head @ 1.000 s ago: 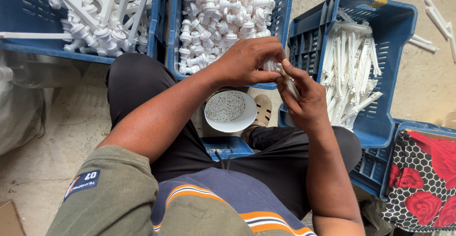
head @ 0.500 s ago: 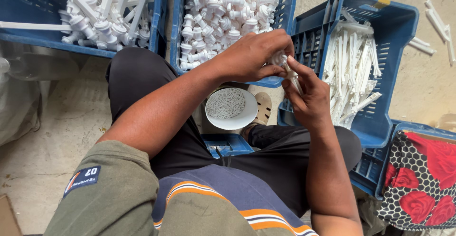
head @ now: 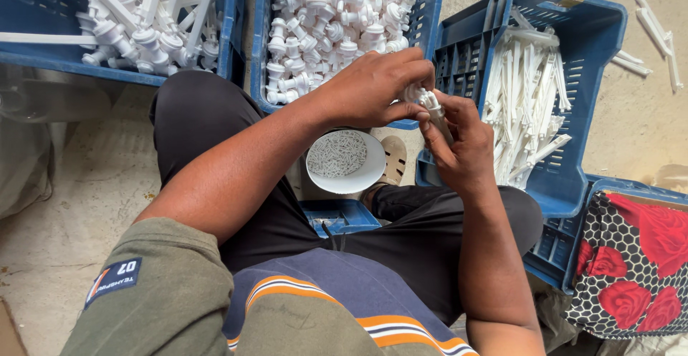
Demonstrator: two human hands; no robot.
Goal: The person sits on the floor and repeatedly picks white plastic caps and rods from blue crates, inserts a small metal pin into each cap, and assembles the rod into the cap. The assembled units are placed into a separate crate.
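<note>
You have three large blue slatted plastic crates [head: 602, 19] of white plastic parts before you, one round white bowl [head: 345, 162] of small white pins, and two bare hands [head: 373, 87] meeting at one small white fitting [head: 428, 100].

Three blue crates [head: 605, 48] stood on the concrete floor [head: 72, 205] — each filled with white plastic parts. A white bowl [head: 345, 161] of small white pieces sat between the knees — a rose-patterned cloth [head: 634, 263] lay far right.
</note>
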